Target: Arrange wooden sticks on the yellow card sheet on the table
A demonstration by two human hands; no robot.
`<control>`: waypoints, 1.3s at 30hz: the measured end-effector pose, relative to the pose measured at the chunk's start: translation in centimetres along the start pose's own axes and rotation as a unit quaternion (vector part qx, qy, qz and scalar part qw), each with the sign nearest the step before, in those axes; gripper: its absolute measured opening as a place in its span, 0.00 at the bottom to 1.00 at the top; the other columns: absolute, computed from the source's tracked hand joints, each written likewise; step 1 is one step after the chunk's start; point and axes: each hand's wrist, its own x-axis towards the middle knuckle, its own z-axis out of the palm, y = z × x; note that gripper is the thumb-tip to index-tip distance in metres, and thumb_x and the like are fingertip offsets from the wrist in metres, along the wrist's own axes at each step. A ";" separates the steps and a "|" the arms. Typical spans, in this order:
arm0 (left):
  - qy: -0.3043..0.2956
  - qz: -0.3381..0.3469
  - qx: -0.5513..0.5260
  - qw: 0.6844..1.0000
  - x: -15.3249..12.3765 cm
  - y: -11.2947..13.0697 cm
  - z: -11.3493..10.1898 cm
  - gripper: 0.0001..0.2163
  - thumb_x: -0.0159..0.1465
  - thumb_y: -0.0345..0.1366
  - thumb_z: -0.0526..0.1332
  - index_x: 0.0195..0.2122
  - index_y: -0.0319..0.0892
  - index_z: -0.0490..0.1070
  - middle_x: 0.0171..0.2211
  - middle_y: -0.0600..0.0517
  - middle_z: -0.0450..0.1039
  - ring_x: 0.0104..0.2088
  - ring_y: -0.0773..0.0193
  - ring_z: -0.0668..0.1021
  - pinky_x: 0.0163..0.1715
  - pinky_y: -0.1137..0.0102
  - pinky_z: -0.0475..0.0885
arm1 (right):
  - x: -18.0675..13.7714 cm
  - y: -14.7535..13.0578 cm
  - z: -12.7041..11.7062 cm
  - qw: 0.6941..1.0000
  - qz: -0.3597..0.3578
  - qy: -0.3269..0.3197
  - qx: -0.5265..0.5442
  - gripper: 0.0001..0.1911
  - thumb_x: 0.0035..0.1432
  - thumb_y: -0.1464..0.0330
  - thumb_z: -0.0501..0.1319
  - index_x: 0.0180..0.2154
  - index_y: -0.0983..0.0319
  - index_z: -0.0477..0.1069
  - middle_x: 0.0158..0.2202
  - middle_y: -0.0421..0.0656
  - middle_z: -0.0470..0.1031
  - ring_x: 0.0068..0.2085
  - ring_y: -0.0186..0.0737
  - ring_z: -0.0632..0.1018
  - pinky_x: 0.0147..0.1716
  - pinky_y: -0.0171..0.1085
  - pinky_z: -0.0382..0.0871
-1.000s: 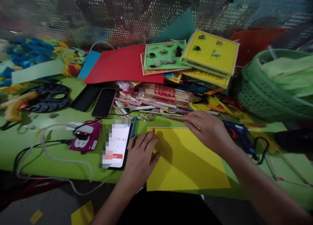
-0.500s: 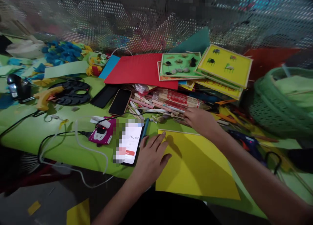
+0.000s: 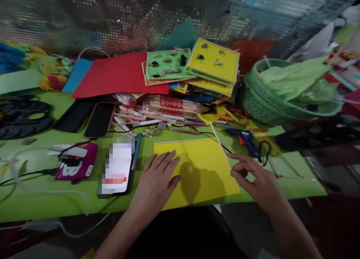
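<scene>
A yellow sheet of card (image 3: 202, 157) lies at the near edge of the green table (image 3: 42, 199). My left hand (image 3: 156, 182) rests flat on its left side, fingers spread. My right hand (image 3: 255, 180) hovers over the sheet's right corner and pinches the lower end of a thin wooden stick (image 3: 221, 144), which slants up and away along the sheet's right edge. A second thin stick (image 3: 180, 140) lies along the sheet's far edge.
A lit phone (image 3: 116, 170) and a pink charger (image 3: 75, 165) with cables lie to the left. Behind are two dark phones (image 3: 99, 119), a pile of sticks and pens (image 3: 168, 109), red card (image 3: 118, 75), framed craft boards (image 3: 213, 60), a blue glue gun (image 3: 244, 139) and a green basket (image 3: 270, 101).
My right hand came back from the stick pile toward me, now pinching a thin stick at the sheet's right edge. The left hand stayed on the sheet. The view shifted right.
</scene>
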 end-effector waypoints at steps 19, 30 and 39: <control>-0.146 0.108 0.107 0.977 7.8 5.7 0.8 0.22 0.71 0.43 0.56 0.64 0.42 0.62 0.67 0.49 0.63 0.56 0.55 0.73 0.51 0.59 0.68 | -3.6 1.5 2.6 0.988 0.057 -0.097 0.102 0.13 0.63 0.69 0.54 0.48 0.60 0.72 0.32 0.40 0.79 0.31 0.37 0.79 0.33 0.35 0.71; -0.140 0.113 0.109 0.978 8.4 5.5 2.2 0.26 0.71 0.46 0.55 0.67 0.45 0.58 0.67 0.49 0.62 0.56 0.54 0.71 0.51 0.58 0.68 | -3.2 1.4 2.4 0.985 0.057 -0.126 0.107 0.13 0.64 0.70 0.54 0.48 0.59 0.71 0.33 0.41 0.80 0.32 0.39 0.79 0.33 0.36 0.71; -0.123 0.108 0.104 0.981 8.6 5.8 2.5 0.24 0.71 0.47 0.55 0.66 0.46 0.60 0.65 0.49 0.65 0.54 0.53 0.71 0.49 0.57 0.69 | -2.9 1.2 2.7 0.986 0.041 -0.129 0.102 0.13 0.64 0.71 0.55 0.48 0.59 0.71 0.32 0.42 0.79 0.32 0.40 0.79 0.30 0.35 0.70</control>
